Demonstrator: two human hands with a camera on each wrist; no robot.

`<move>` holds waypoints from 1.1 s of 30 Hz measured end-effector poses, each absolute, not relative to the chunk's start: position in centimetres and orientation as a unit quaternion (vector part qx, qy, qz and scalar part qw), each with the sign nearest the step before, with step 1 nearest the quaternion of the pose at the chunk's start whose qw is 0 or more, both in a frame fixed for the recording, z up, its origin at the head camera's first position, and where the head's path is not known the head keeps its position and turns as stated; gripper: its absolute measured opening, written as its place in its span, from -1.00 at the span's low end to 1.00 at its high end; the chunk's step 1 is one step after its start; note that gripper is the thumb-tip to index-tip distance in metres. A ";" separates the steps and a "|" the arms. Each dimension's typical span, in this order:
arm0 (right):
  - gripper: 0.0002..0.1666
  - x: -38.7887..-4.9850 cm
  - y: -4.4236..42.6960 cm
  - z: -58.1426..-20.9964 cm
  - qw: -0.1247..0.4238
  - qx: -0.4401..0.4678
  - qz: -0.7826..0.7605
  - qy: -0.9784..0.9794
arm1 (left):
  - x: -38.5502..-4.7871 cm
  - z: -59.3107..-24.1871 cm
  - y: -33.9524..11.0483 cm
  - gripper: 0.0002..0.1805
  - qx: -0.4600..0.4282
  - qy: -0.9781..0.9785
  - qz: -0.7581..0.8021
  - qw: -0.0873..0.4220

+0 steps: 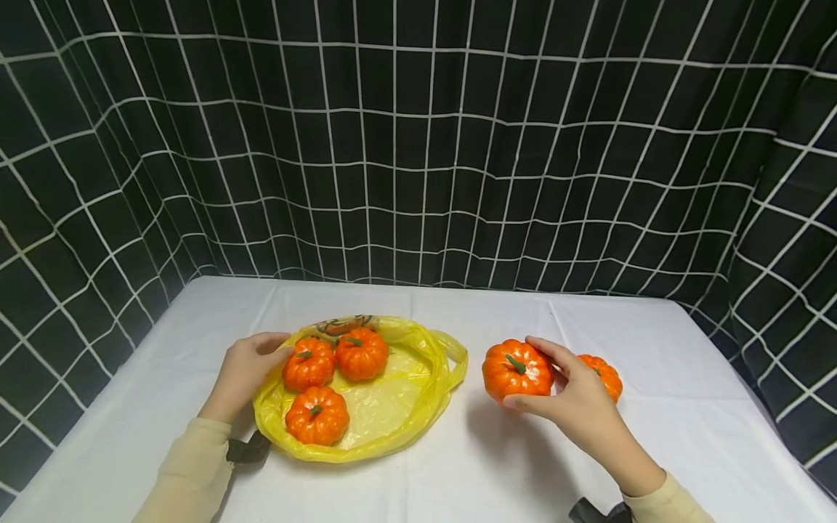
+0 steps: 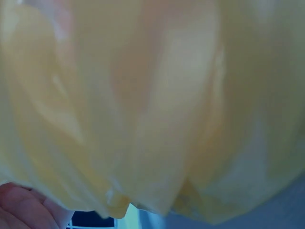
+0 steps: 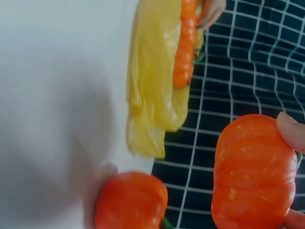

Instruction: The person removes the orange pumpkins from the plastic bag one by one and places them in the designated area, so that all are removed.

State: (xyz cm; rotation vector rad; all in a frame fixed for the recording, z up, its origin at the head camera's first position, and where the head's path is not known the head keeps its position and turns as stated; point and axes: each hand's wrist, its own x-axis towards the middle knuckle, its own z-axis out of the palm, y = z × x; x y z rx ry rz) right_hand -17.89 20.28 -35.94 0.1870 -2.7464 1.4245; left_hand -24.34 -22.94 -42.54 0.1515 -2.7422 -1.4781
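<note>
Right hand (image 1: 578, 392) grips glossy, ribbed orange pumpkin (image 1: 508, 379); leftward, left hand (image 1: 243, 372) pinches yellow plastic bag (image 1: 386, 412), apparently steadying it.

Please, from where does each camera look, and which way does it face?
Head: worn on the head, facing forward and down at the table; left hand, right hand and sleeves show.
Left wrist: on that wrist, facing the yellow bag closely; fingers show at lower left.
Right wrist: on that wrist, facing the held pumpkin, picture sideways; fingertips show at the right edge, the left hand partly at top.
Head and right wrist views share the held pumpkin and the bag.
</note>
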 end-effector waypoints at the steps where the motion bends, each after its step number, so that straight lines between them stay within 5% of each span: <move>1: 0.05 -17.9 20.6 -35.8 0.025 0.057 0.458 -0.887 | -24.3 -42.5 -22.9 -0.52 0.049 -0.880 -0.473 0.011; 33: 0.16 -18.5 30.2 -33.8 0.057 -0.091 0.395 -0.912 | -24.2 -42.4 -22.8 -0.52 0.049 -0.881 -0.471 0.008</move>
